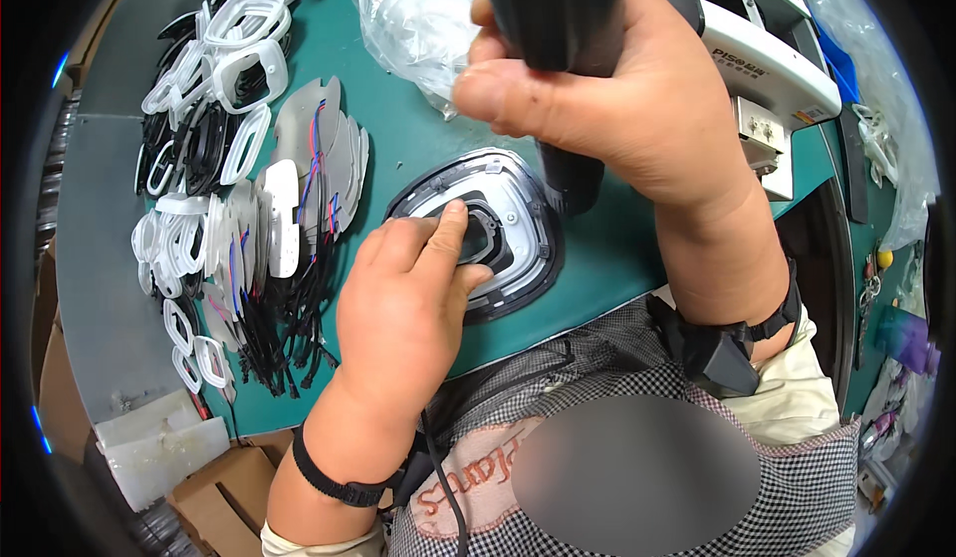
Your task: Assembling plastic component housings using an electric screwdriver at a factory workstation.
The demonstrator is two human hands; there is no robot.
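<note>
A rounded frame-like housing (518,221), with a dark rim and white inner part, lies on the green table mat in front of me. My left hand (403,278) is closed over its left side, with the index finger and thumb pressing at the dark middle opening. Its other fingertips are hidden. Up and to the right, my right hand (627,99) wraps round a thick black handheld power tool (553,9). The tool's lower part (570,177) comes down beside the housing's right edge; whether it touches the housing, I cannot tell.
Left of the housing lie flat grey panels (344,174) with black cables (284,343), near piles of white rings (244,74). A clear plastic bag (413,24) sits behind. A white machine (772,64) stands at the right. Cardboard (224,497) is at the lower left.
</note>
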